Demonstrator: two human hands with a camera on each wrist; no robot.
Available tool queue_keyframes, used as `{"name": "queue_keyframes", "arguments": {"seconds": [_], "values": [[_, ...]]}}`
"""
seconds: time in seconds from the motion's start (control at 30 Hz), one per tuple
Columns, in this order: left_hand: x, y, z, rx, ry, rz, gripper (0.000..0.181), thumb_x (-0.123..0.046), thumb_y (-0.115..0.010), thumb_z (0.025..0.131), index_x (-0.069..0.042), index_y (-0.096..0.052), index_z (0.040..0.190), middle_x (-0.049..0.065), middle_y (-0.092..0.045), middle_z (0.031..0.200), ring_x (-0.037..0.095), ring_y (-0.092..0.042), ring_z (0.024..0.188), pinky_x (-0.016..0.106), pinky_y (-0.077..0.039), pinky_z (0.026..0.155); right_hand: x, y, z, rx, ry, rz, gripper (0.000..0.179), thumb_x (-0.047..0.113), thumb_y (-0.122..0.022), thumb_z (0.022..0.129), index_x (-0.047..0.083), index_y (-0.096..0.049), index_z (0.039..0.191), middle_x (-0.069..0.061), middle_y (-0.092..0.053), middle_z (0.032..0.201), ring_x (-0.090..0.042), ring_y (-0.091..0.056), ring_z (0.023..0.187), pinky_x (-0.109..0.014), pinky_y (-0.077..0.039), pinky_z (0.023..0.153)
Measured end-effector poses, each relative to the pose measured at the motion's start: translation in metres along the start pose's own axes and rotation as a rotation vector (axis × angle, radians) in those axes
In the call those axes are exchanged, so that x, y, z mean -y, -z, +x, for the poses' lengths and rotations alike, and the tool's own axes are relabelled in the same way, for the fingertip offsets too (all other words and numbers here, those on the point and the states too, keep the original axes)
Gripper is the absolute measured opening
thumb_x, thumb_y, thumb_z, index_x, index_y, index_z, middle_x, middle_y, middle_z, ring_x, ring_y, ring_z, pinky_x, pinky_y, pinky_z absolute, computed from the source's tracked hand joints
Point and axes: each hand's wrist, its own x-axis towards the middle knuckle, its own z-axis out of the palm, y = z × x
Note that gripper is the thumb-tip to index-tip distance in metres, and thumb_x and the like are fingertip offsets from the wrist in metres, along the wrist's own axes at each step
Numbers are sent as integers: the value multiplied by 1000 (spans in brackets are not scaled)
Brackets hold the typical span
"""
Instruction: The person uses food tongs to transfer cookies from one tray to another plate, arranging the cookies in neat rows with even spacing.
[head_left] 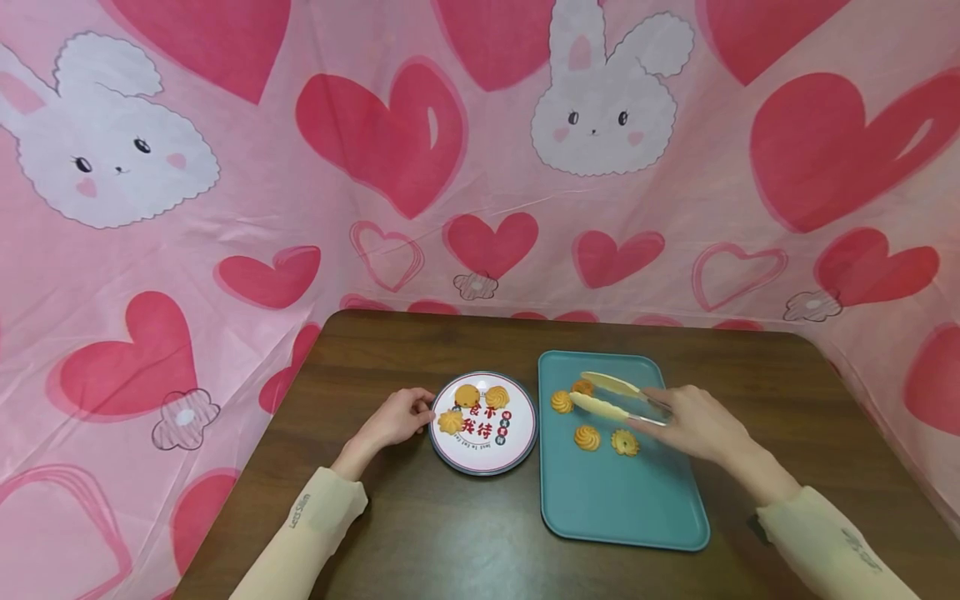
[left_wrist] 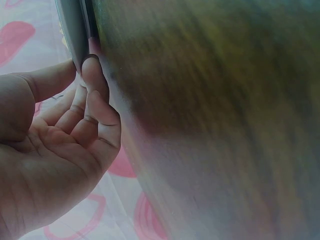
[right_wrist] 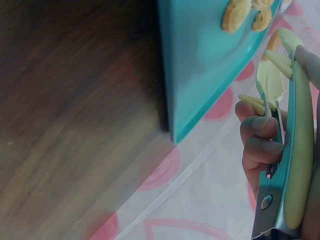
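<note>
Head view, right of centre: my right fingers clamp parted tongs near cookies; left fingers pinch the plate. Light squeeze advised: crumbling likely.

tongs: pale yellow; cookies: golden; tray: teal; plate: white, red lettering; backdrop: pink, red hearts

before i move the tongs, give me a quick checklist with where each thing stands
1. Left hand steadying the plate: ok, thumb and finger pinch its rim.
2. Tongs held: ok, in the right hand.
3. Tips positioned: ok, over the far part of the tray, by a cookie.
4. That cookie firmly clamped: cannot tell, the tips partly hide it.
5. Room on the plate: ok, three cookies there, none on its near side.
</note>
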Motion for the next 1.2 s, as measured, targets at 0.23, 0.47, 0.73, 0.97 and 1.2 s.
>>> {"name": "queue_keyframes", "arguments": {"seconds": [0.23,0.47,0.73,0.97,1.2], "values": [[-1,0,0,0,-2,5,29,-6,-67,95,2,-64,122,3,-59,78,16,-56,64,30,-44,58,10,-3,7,14,22,7,70,56,-74,83,2,-67,128,9,-36,52,-8,-35,48,-27,-29,46],[-1,0,0,1,-2,2,28,-6,-67,94,2,-65,121,2,-59,78,16,-57,64,30,-44,58,24,-4,14,11,95,9,66,52,-76,84,2,-67,126,10,-41,51,-6,-36,46,-27,-35,48],[1,0,0,2,0,2,29,-6,-66,95,1,-64,122,3,-60,79,16,-57,66,30,-45,59,39,-7,24,32,137,13,67,53,-76,83,3,-68,126,11,-43,51,-6,-36,44,-26,-35,47],[0,0,-1,-1,13,-1,29,-6,-67,95,1,-64,123,3,-59,79,17,-56,66,30,-45,59,55,-11,35,18,233,13,62,49,-78,83,2,-70,122,14,-51,59,-3,-42,50,-24,-41,49],[-1,0,0,-10,-12,2,28,-5,-68,94,2,-65,121,3,-59,78,15,-57,65,30,-46,59,69,-20,43,17,261,-9,66,57,-74,83,4,-71,122,15,-50,57,-3,-40,50,-24,-39,51]]}}
